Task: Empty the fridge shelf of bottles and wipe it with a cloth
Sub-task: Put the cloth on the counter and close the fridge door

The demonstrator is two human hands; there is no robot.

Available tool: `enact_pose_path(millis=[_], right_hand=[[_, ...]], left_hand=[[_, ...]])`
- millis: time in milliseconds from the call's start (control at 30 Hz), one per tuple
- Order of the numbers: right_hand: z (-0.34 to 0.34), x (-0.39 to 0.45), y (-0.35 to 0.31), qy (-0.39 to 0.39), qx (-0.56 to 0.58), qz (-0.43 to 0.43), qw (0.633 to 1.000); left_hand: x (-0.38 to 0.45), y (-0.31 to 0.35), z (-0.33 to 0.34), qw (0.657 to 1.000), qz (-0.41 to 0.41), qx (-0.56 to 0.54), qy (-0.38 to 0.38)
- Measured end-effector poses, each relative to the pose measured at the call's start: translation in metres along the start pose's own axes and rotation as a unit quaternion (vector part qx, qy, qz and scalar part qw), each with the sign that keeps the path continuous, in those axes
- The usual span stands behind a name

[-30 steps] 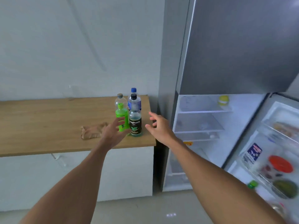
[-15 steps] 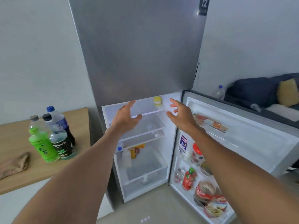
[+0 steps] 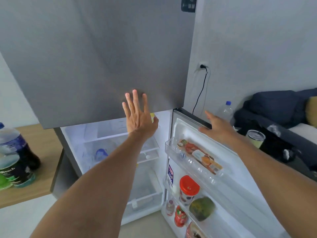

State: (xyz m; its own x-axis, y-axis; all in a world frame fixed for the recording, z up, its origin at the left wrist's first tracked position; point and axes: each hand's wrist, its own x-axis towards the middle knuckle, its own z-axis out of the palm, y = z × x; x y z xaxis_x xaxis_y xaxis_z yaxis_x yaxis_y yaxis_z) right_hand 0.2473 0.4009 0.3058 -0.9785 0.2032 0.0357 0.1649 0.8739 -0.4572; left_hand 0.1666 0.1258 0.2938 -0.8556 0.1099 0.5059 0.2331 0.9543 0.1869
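The lower fridge compartment stands open, its clear shelf [image 3: 109, 137] near the top. My left hand [image 3: 139, 115] is spread flat and raised in front of the grey upper door, just above that shelf, holding nothing. My right hand [image 3: 217, 125] rests open on the top edge of the open fridge door [image 3: 192, 117]. A blue-capped bottle [image 3: 101, 154] lies inside below the shelf, partly behind my left forearm. Several bottles [image 3: 17, 155] stand on the wooden counter [image 3: 41, 148] at the far left. The cloth is out of view.
The door racks hold a packet [image 3: 200, 154], a red-lidded jar [image 3: 188, 189] and a red bottle [image 3: 180, 216]. A yellow item [image 3: 152, 116] sits at the back of the top shelf. A dark sofa [image 3: 274, 107], a tumbler [image 3: 255, 138] and a plastic bottle [image 3: 225, 110] are right of the fridge.
My view swung from the counter to the fridge and moved closer. Both hands left the bottles; the left rose in front of the upper door, the right went onto the open door's top edge.
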Motion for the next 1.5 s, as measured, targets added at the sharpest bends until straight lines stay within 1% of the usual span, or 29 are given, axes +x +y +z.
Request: enact_pose_path(millis=[67, 133, 333, 433, 567, 767, 900, 1033, 1167, 1233, 1367, 1500], right_hand=[[-0.004, 0.008, 0.003, -0.063, -0.008, -0.001, 0.998], [-0.004, 0.013, 0.007, -0.096, -0.005, -0.001, 0.995], [-0.015, 0.022, 0.019, -0.157, 0.054, 0.019, 0.986], [-0.013, 0.02, 0.014, -0.179, 0.098, 0.041, 0.978], [-0.008, 0.012, 0.001, -0.208, 0.166, 0.067, 0.962], [0.007, -0.018, -0.022, -0.197, 0.19, 0.033, 0.961], [0.025, -0.04, -0.046, -0.149, 0.196, 0.003, 0.969], [0.055, -0.066, -0.061, -0.1, 0.148, -0.056, 0.982], [0.086, -0.081, -0.072, -0.056, 0.094, -0.124, 0.986], [0.1, -0.078, -0.076, -0.035, 0.045, -0.171, 0.984], [0.115, -0.059, -0.09, -0.025, -0.068, -0.234, 0.97], [0.135, -0.041, -0.113, -0.01, -0.093, -0.26, 0.961]], left_hand=[[0.001, 0.003, 0.01, 1.0, -0.007, 0.018, 0.015], [0.002, 0.003, 0.017, 0.999, -0.009, 0.026, 0.025], [0.001, -0.001, 0.018, 0.999, -0.007, 0.036, 0.022], [0.0, -0.006, 0.015, 0.999, 0.005, 0.045, 0.016], [-0.004, -0.027, 0.007, 0.996, 0.028, 0.085, 0.014], [-0.015, -0.065, -0.014, 0.995, 0.011, 0.103, 0.018], [-0.023, -0.093, -0.029, 0.994, -0.006, 0.109, 0.02], [-0.029, -0.123, -0.045, 0.991, -0.006, 0.132, 0.024], [-0.033, -0.154, -0.065, 0.988, -0.009, 0.152, 0.025], [-0.035, -0.167, -0.073, 0.988, -0.027, 0.151, 0.022], [-0.039, -0.191, -0.082, 0.988, -0.043, 0.148, 0.013], [-0.046, -0.211, -0.087, 0.987, -0.04, 0.154, 0.0]])
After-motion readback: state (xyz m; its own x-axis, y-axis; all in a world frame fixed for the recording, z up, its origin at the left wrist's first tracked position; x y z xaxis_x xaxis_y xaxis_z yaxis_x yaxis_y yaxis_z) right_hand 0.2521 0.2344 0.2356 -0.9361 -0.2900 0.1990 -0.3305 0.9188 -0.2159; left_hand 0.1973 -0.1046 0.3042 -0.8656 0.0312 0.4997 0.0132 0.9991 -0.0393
